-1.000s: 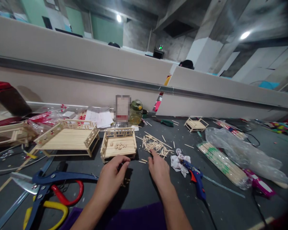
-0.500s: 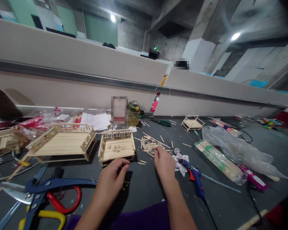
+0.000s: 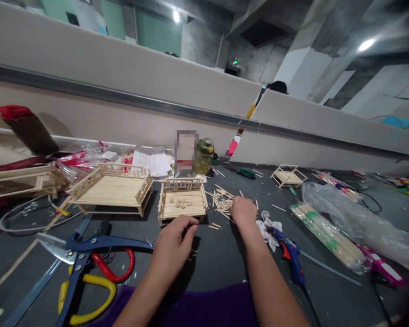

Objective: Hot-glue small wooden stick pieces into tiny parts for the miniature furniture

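My left hand (image 3: 177,243) hovers low over the dark table in front of a small bench-like model (image 3: 184,209) made of thin wooden sticks. Its fingers curl toward the thumb; whatever sits between them is hidden. Small round wooden bits (image 3: 181,203) lie scattered on the model's seat. My right hand (image 3: 244,213) reaches down at the right edge of a loose pile of short wooden sticks (image 3: 222,200). Its fingers are bent and closed, with the tips out of sight behind the hand. Two cut stick pieces (image 3: 214,226) lie between the hands.
Left stand a larger stick bench (image 3: 111,190), blue-handled cutters (image 3: 85,250) and scissors with red and yellow handles (image 3: 88,297). Right lie a blue glue gun (image 3: 291,259), crumpled tissue (image 3: 271,229), bagged sticks (image 3: 327,236) and a small stick chair (image 3: 288,176). Behind stands a green-lidded jar (image 3: 205,156).
The view has swung left, so everything sits farther right. My right hand has moved forward, deeper into the stick pile. My left hand keeps its curled pose near the bench model.
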`<state>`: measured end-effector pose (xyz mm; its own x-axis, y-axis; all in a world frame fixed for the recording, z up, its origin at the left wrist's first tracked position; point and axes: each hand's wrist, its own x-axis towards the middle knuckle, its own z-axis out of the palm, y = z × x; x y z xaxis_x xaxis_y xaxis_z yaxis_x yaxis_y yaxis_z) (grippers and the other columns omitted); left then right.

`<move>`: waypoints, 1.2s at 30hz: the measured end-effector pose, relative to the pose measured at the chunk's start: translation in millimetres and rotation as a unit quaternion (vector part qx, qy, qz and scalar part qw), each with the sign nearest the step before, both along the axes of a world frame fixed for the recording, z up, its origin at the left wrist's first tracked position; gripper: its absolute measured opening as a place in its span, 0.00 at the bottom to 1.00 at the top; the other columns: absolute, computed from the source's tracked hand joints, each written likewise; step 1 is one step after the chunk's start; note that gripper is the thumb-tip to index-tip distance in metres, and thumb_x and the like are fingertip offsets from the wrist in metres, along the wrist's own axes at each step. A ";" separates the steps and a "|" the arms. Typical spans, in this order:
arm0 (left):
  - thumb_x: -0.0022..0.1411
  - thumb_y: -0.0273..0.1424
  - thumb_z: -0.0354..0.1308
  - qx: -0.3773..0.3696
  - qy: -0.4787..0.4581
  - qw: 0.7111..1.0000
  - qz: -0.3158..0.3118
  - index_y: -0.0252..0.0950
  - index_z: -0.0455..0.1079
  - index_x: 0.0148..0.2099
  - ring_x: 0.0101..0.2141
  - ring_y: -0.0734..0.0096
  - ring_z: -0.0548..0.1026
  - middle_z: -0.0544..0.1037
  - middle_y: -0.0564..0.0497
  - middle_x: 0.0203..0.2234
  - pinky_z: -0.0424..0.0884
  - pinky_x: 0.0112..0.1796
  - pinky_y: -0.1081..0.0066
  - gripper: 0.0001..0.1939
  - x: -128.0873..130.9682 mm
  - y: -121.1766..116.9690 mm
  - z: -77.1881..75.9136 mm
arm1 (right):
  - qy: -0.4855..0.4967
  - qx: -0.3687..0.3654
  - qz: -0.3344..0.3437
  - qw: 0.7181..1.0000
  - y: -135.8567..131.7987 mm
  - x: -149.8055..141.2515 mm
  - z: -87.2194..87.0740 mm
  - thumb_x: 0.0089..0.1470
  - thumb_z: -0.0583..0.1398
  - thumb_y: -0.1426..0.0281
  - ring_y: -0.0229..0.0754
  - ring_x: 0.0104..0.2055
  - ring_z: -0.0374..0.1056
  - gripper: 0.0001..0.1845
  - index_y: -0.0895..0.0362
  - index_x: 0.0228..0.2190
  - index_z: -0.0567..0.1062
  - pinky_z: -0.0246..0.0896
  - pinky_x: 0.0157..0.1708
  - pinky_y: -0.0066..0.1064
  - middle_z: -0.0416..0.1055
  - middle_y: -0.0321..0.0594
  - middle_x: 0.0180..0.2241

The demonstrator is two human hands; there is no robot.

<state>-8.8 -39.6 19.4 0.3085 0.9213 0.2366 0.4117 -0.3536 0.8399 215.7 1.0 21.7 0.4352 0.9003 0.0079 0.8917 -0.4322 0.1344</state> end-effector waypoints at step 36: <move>0.61 0.27 0.54 0.038 -0.120 0.989 0.077 0.38 0.74 0.37 0.34 0.69 0.76 0.79 0.51 0.32 0.69 0.36 0.72 0.07 -5.9 1.5 5.9 | 0.457 0.057 0.321 0.828 -77.7 -67.8 -4.9 0.55 0.58 0.75 0.39 0.37 0.69 0.09 0.54 0.32 0.79 0.59 0.39 0.29 0.74 0.37 0.33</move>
